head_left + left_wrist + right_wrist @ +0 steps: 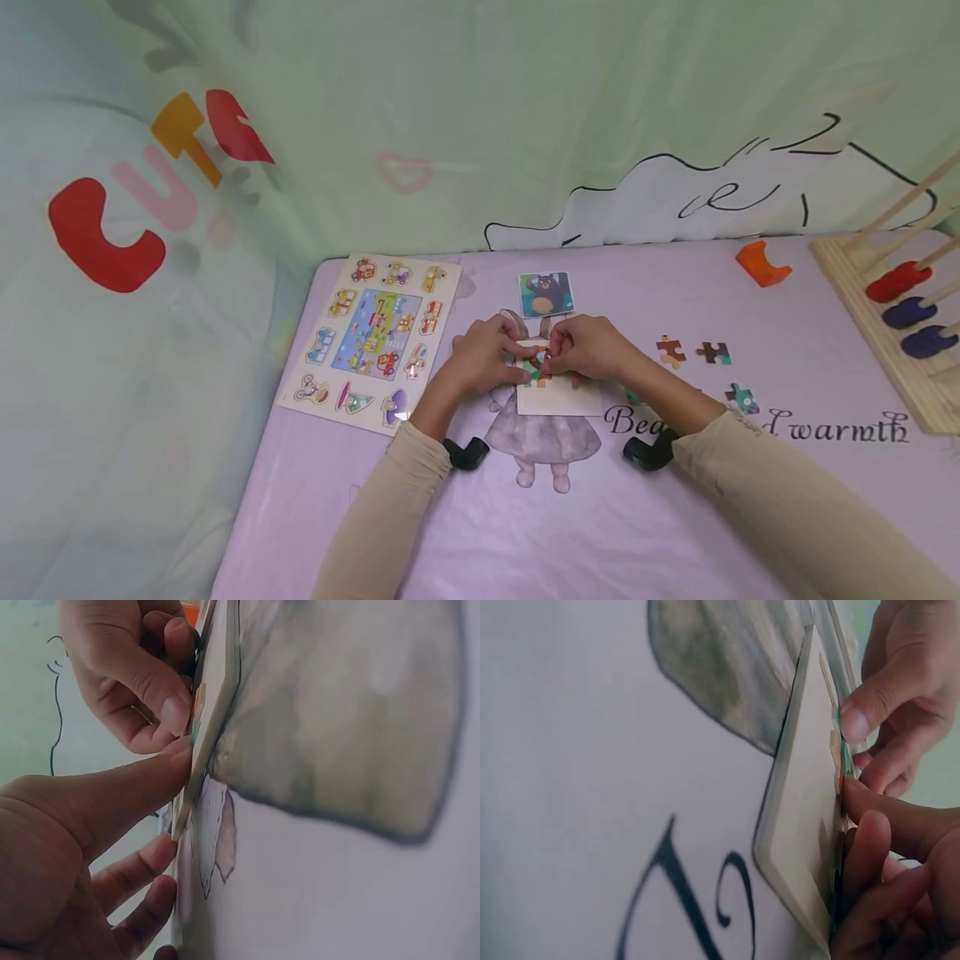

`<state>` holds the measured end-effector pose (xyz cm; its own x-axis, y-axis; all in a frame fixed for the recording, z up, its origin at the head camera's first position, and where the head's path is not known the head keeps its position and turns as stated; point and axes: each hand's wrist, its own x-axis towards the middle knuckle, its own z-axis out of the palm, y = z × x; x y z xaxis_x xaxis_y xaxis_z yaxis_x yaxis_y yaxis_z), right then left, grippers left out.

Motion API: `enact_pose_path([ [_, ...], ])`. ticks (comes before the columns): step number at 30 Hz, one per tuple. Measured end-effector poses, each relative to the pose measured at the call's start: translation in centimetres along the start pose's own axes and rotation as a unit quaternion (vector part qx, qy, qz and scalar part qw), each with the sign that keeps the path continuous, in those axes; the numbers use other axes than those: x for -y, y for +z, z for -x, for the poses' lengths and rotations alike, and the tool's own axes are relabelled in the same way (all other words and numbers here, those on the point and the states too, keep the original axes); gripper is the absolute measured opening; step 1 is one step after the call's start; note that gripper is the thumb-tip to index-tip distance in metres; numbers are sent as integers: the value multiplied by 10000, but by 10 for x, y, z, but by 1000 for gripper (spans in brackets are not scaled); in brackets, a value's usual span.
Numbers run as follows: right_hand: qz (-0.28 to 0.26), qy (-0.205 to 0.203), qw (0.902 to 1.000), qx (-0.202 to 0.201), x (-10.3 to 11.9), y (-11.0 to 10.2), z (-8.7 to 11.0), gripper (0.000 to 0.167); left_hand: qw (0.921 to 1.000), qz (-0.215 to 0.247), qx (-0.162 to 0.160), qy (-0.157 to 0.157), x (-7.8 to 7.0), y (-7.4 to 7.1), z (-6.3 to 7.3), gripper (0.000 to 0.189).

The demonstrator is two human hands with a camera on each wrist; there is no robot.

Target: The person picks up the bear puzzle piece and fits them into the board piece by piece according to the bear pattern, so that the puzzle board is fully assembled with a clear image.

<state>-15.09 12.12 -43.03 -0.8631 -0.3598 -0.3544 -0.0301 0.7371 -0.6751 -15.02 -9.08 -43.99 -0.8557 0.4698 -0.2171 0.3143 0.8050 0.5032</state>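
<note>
A small pale puzzle board point(558, 402) lies in front of me, with joined green and brown jigsaw pieces point(537, 383) in its upper left part. My left hand point(483, 354) reaches in from the left; its extended index finger and thumb press on these pieces. In the left wrist view its other fingers point(154, 900) lie along the board's edge. From the right, my right hand point(592, 346) pinches a brown puzzle piece point(545, 363) between thumb and index finger, down at the board, right beside the left fingertips. The fingers partly hide this piece.
Above the board lies a bear picture card point(546, 296). Loose puzzle pieces point(670, 351) are scattered to the right, some behind the right forearm. A knobbed vehicle puzzle point(307, 379) is at left. An orange block point(762, 264) and a wooden peg stand point(862, 333) are at right.
</note>
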Motion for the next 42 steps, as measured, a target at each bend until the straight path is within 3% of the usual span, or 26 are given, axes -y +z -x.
enact_pose_path([
  [5, -358, -106, 9990, 252, -4, -5, 4, 21, 10000, 55, 34, -45, 0, 0, 0, 44],
  [11, -697, -4, 9974, 196, -10, -14, 13, 21, 9999, 111, 61, -101, 1, 0, -2, 44],
  [23, -434, -72, 9985, -320, -23, -41, 34, 22, 9999, 142, 40, -56, 3, 1, -1, 44],
  [31, -163, 137, 9983, -535, -34, -58, 45, 25, 9999, 153, 20, -9, 3, 2, 0, 44],
  [42, -89, 176, 9980, -605, -51, -70, 61, 30, 9988, -100, -331, -354, -4, 3, 5, 40],
])
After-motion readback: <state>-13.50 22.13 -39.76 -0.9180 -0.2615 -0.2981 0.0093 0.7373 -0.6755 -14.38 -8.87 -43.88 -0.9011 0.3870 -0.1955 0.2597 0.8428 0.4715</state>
